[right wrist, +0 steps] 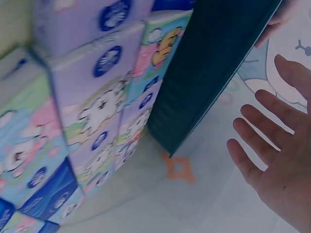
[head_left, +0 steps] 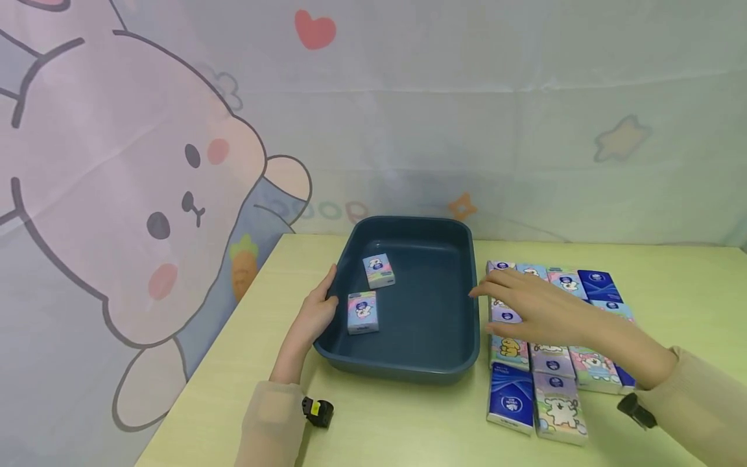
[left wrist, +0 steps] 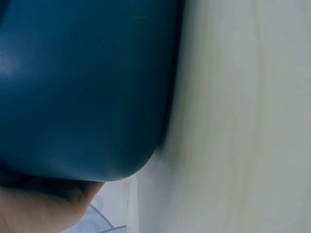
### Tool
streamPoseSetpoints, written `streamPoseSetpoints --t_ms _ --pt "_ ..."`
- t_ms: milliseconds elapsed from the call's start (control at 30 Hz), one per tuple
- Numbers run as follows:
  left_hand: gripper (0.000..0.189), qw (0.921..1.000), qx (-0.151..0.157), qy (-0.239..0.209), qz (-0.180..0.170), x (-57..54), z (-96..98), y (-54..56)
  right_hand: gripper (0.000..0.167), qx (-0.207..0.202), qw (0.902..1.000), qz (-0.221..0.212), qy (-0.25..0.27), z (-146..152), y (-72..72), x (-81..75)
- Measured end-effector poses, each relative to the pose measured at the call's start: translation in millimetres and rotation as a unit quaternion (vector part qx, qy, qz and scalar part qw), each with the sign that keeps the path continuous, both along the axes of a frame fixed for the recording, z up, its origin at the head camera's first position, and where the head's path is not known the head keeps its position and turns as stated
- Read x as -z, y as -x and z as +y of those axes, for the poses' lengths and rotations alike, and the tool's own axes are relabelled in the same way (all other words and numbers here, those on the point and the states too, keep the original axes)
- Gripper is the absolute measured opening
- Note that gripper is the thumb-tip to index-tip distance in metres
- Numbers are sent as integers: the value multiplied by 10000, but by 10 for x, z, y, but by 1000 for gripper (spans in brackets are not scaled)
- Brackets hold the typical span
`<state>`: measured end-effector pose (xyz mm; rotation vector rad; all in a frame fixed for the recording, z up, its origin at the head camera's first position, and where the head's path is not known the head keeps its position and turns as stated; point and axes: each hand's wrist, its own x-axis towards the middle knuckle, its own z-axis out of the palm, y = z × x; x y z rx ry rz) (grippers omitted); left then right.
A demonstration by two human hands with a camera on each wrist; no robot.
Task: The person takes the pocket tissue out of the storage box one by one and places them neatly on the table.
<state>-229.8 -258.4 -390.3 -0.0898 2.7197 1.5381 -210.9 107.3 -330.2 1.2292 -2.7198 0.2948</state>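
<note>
A dark blue plastic bin [head_left: 426, 311] stands on the table, with two small tissue packs inside: one pack [head_left: 379, 270] farther back, another pack [head_left: 363, 312] nearer, both by the left wall. My left hand [head_left: 318, 314] holds the bin's left side, thumb at the rim; in the left wrist view that hand [left wrist: 48, 204] lies against the bin's wall [left wrist: 87, 97]. My right hand [head_left: 533, 305] hovers between the bin's right rim and the rows of tissue packs. In the right wrist view the right hand [right wrist: 286, 155] has its fingers spread, holding nothing.
Right of the bin, several tissue packs lie in rows, among them a dark blue pack [head_left: 511, 397] and a white-dog pack [head_left: 560, 408] at the front. A printed cloth [head_left: 408, 130] hangs behind the pale table [head_left: 222, 415].
</note>
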Motion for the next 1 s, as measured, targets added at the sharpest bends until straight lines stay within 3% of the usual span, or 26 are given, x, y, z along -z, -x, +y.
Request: streamPoseSetpoints --t_ms 333,667,1000 --pt "64 10000 -21 -20 34 13 12 -8 50 -463 9981 104 -382 -378 163 -174" --pt "63 9999 -62 -38 106 -5 10 -18 51 -425 9945 -854 -427 -768 521 -397" --pt "63 9998 -111 -106 105 56 69 -2 59 -151 9879 -1469 -478 -1038 891 -229"
